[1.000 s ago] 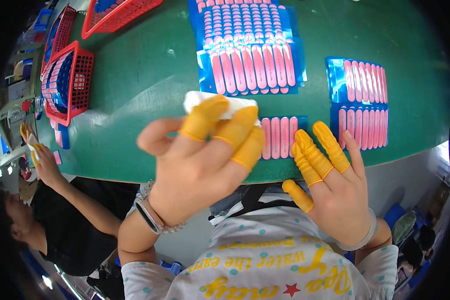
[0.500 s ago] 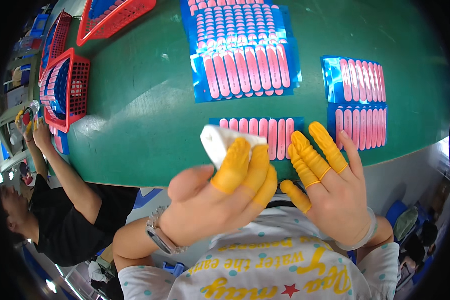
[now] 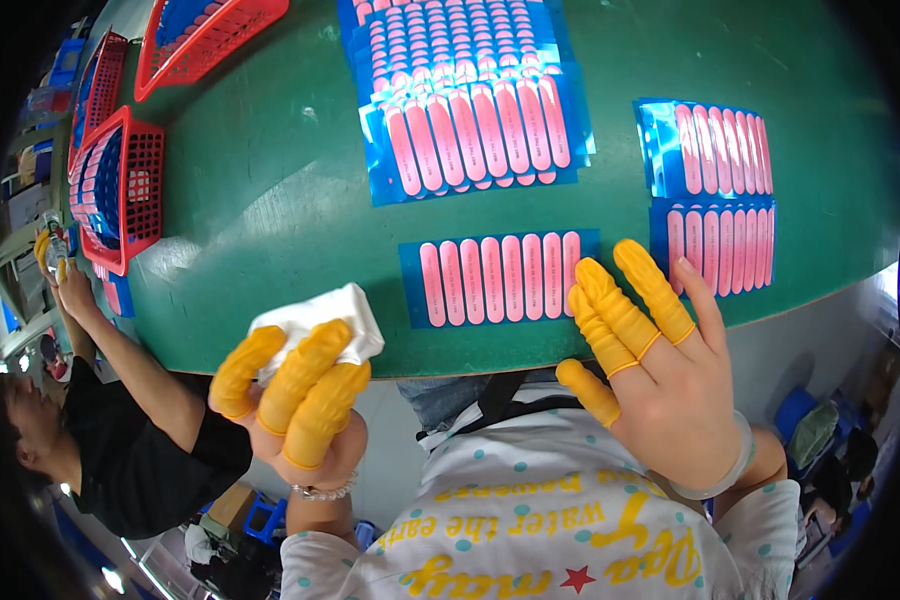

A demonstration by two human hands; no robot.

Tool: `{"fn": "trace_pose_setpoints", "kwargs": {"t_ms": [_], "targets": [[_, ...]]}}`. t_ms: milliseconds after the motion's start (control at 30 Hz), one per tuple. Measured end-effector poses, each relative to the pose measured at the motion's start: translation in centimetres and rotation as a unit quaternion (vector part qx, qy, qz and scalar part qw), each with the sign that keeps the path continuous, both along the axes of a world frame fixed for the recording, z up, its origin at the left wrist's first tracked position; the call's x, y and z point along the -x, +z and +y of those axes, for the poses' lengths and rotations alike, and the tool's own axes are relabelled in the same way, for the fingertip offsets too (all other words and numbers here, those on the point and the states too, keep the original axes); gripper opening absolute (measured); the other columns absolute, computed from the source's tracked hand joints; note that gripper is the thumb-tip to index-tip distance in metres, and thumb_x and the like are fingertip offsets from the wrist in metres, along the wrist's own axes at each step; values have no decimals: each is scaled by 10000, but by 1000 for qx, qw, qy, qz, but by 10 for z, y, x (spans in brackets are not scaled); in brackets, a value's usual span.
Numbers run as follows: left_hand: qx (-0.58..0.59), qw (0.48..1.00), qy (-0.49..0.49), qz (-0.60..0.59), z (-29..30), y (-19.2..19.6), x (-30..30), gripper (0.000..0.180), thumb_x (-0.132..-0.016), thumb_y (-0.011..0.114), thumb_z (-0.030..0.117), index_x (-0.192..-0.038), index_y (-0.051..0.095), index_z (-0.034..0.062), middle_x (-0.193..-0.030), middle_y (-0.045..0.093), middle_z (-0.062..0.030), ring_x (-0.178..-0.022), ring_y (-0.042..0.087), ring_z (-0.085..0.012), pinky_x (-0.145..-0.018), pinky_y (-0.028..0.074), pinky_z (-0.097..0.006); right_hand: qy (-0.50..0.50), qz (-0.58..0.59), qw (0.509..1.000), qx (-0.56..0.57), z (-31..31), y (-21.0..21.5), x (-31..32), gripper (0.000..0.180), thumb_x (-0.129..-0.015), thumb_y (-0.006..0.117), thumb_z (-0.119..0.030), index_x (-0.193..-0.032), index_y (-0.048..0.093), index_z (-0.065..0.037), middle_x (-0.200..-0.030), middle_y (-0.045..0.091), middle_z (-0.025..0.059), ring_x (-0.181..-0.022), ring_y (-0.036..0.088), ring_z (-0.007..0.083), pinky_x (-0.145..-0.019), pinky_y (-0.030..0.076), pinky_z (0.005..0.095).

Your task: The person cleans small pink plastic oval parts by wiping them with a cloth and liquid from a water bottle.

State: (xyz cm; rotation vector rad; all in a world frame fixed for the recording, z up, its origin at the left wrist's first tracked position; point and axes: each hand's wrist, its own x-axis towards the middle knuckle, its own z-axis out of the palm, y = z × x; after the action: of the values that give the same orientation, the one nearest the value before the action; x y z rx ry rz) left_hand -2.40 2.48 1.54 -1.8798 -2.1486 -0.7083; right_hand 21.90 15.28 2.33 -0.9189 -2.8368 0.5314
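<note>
A folded white cloth (image 3: 342, 312) is gripped by my left hand (image 3: 305, 400), which wears yellow finger cots and is over the table's near edge. In front of me lies a blue sheet (image 3: 411, 290) carrying a row of pink, round-ended strips (image 3: 504, 280). My right hand (image 3: 660, 370) rests at that sheet's right end, its yellow-covered fingers stretched out and touching it. Beyond the sheet is an overlapping pile of similar blue sheets with pink strips (image 3: 475, 135). Two more groups of sheets (image 3: 722, 250) lie to the right, close to my right fingertips.
Red plastic baskets (image 3: 148, 190) holding more blue-and-pink sheets stand at the left on the green table (image 3: 260, 200). Farther left, a co-worker in a black shirt (image 3: 150, 440) reaches forward with yellow-tipped fingers, holding a clear object. The table's near edge curves past my waist.
My left hand has moved left with the white cloth, off the sheet, uncovering the row of pink strips. My right hand has stayed almost still. The view has shifted slightly.
</note>
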Motion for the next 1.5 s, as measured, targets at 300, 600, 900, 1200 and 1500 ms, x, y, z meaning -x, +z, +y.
{"fn": "trace_pose_setpoints", "kwargs": {"t_ms": [300, 600, 900, 1200, 1500], "targets": [[20, 979, -193, 63, 2, -11, -38, 205, -958, 528, 272, -904, 713, 199, -1010, 756, 14, -1037, 610, -182, -997, 410, -305, 5, -8, 1000, -3, 0, -1, -3, 512, -753, 773, -247, -1196, 670, -13, -1331, 621, 99, -1312, 525, 314, -1119, 330, 559], [-16, 998, -48, 31, -16, -23, -12, 160, -795, 703, 145, -873, 648, 274, -1010, 734, 78, -1061, 596, -211, -1041, 381, -357, 1, 3, 1000, 7, -1, -4, -7, 534, -749, 777, -256, -1213, 665, -18, -1347, 610, 103, -1319, 517, 317, -1119, 332, 548], [-48, 988, 143, -39, -25, -52, 19, 189, -816, 625, -11, -887, 657, 161, -1094, 733, -66, -1033, 636, -321, -876, 514, -400, 5, -20, 1000, 20, 5, 0, -4, 530, -738, 778, -281, -1202, 681, -43, -1337, 618, 82, -1327, 507, 325, -1132, 299, 563], [-64, 995, 34, 66, -6, -43, 14, 142, -796, 706, 63, -925, 722, 6, -1052, 735, -145, -1062, 629, -341, -979, 461, -408, -8, 7, 999, 36, 17, 3, 1, 444, -753, 777, -239, -1158, 700, -74, -1258, 659, 66, -1313, 519, 362, -1141, 259, 596], [-60, 994, 42, 75, -3, -43, 10, 67, -800, 713, 50, -859, 707, 21, -1034, 740, -134, -1031, 631, -337, -945, 475, -418, -20, 67, 998, 8, 14, 6, -6, 270, -800, 771, -181, -1047, 720, -84, -1143, 703, 60, -1261, 569, 362, -1144, 253, 610]]}}
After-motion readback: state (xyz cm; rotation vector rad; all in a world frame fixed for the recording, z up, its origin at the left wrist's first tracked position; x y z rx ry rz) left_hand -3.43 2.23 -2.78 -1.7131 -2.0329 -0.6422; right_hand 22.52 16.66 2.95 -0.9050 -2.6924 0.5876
